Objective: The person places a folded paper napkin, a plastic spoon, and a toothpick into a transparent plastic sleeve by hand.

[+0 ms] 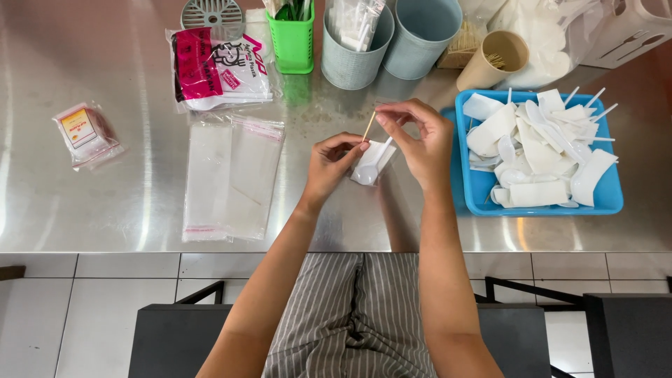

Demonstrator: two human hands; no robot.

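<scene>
Steel counter (105, 210), viewed from above, near edge at the bottom

Left hand (329, 164) near the middle of the counter, fingers pinched on a small clear sleeve (378, 157) holding one white plastic spoon (369, 169), bowl end toward the near edge

Right hand (420, 136) just beside and slightly farther back, thumb and forefinger clamped on the tip of one toothpick (369, 127); stick slanting down toward the sleeve mouth, lower end close to the left fingertips, touching or not: cannot tell

Both hands raised slightly off the surface, nearly touching each other

Blue tray (476, 192) just right of the right hand, toward the right edge, heaped with white spoons and folded white napkins, too jumbled to count

Back edge: two grey-blue buckets (350, 63) side by side, one green holder (292, 49), one tan cup (490, 63) with toothpicks inside

Left of the hands: flat stack of clear bags (227, 175), number unclear; one pink-and-white packet (217, 66) behind it; one small packet with orange label (84, 133) toward the left edge

One round grey slotted disc (212, 14) at the back edge
</scene>
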